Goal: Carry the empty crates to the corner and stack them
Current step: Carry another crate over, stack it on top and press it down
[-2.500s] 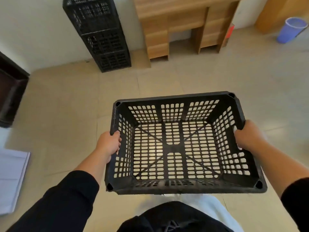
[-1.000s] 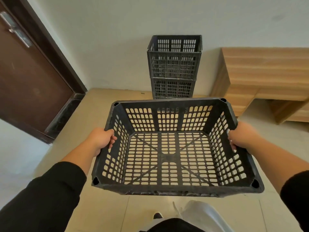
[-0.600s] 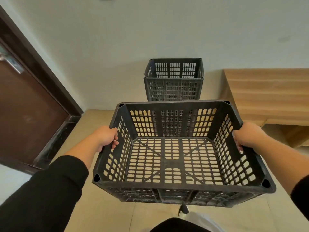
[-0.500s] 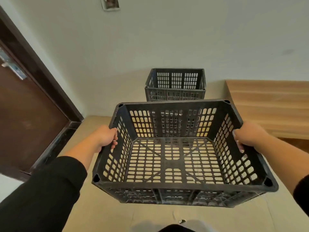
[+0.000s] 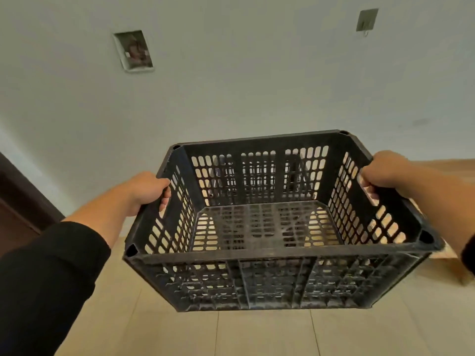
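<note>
**Empty crate held up in both hands before the wall**

A black slatted crate [image 5: 270, 227] hangs in the air, clear of the tiled floor [image 5: 257, 335], gripped at its two short sides. The left hand [image 5: 147, 190] is clamped on the crate's left rim, fingers curled through the handle slot. The right hand [image 5: 383, 172] is clamped likewise on the crate's right rim, fingertips showing inside the wall. Both forearms are bare, with black sleeves [image 5: 48, 273] pushed back toward the elbows.

The crate is empty; its open top tilts toward the camera, so the near long wall and the perforated bottom both show. Through the holes of the crate's far wall, dark slatted shapes appear behind it, too broken up to make out clearly.

Beyond the crate stands a pale wall [image 5: 231, 86]. Above and left of the crate a small rectangular plate [image 5: 133, 51] sits on it; above and right, a small hook [image 5: 366, 20]. Left of the crate a dark door frame [image 5: 23, 191] shows; right of it, a wooden edge [image 5: 452, 163].
</note>
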